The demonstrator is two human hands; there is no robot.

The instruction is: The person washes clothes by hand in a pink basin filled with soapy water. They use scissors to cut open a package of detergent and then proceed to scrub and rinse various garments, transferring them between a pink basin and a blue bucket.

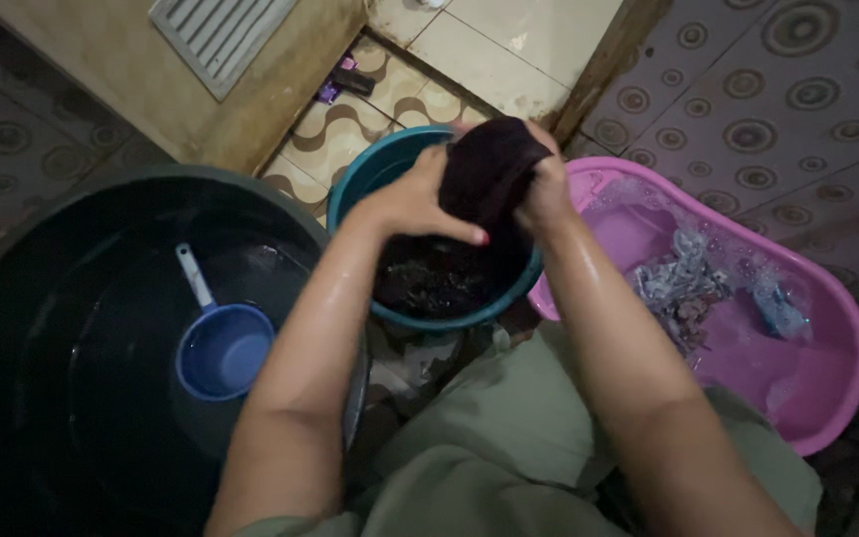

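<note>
Both hands grip one dark cloth [489,169] above the teal basin [355,184] — left hand [415,199] and right hand [546,189] closed tight on it, seemingly scrubbing or wringing. That looks like the washing step; any next move would call for a firm twist over the basin. Small purple packets [335,85] lie far back on the patterned floor — shapes unclear.

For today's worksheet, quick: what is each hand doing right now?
Left hand: closed on the dark cloth.
Right hand: closed on the same cloth.
</note>
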